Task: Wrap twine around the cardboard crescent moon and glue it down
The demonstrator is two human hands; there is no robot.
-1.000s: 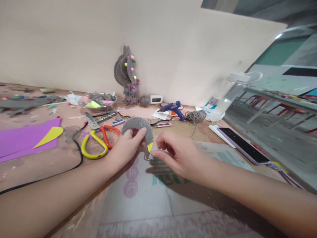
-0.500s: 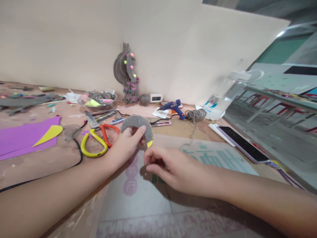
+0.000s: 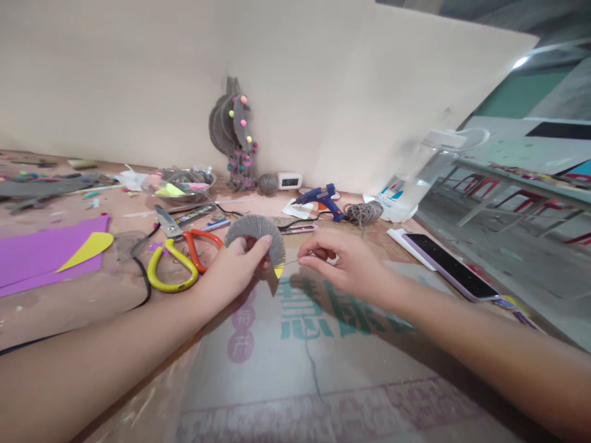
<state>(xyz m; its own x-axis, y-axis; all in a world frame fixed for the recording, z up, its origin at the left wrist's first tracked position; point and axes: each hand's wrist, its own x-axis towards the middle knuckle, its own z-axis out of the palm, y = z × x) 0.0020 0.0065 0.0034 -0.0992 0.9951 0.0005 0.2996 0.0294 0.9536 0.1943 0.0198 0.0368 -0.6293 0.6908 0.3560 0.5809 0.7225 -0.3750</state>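
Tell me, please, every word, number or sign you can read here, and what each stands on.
"特产": purple circles on the printed sheet, slightly blurred.
"OOK": end of a blurred word on the bottle.
Green characters, same sheet: partly covered, too blurred to read surely.
Clock display, glue gun label, black strip lettering: too small.

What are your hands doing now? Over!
Left hand gripping curved grey yarn-wrapped piece, yellow tip showing. Right hand apart from it, pinching thin grey yarn strand. Metal scissors with orange and yellow handles beside left forearm.
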